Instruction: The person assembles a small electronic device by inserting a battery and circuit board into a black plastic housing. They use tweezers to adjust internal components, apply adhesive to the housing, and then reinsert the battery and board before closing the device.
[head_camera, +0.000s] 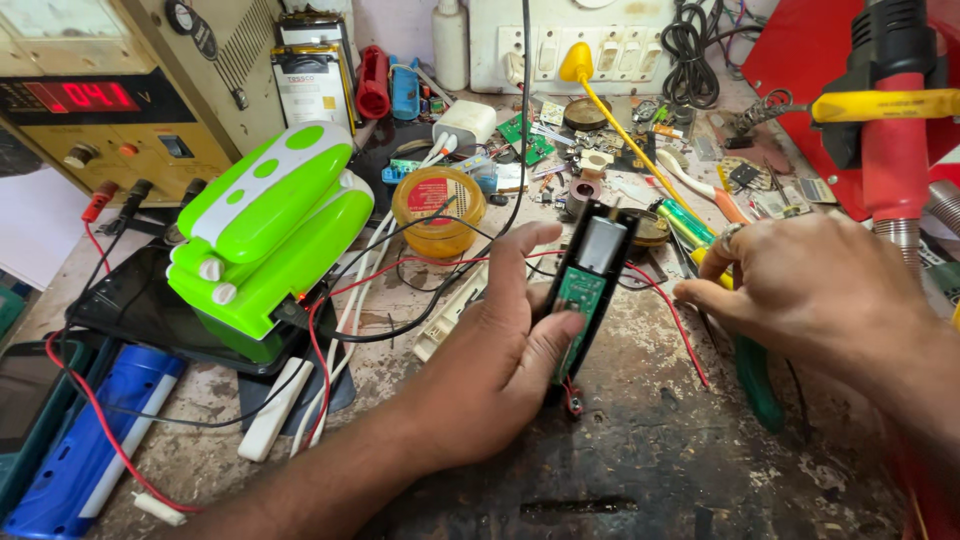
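Opened black device housing (590, 290), green circuit board and silver motor showing inside, lies at mid-bench. Left hand (505, 345) grips it from seven o'clock, thumb pressed on the board, fingers curled round the far edge. Right hand (800, 290), at three o'clock, pinches a thin red wire (668, 312) between thumb and forefinger. At nine o'clock sits a green-and-white appliance (265, 235); an amber jar (438, 208) at eleven.

Bare desk (660, 450) in front, below the open black device (590, 290): open room there. Left side blocked by green lamp (265, 235) and blue tube (90, 450). Red and black wires (330, 330) cross between. Back crowded with small parts; green pliers (758, 385) lie right.
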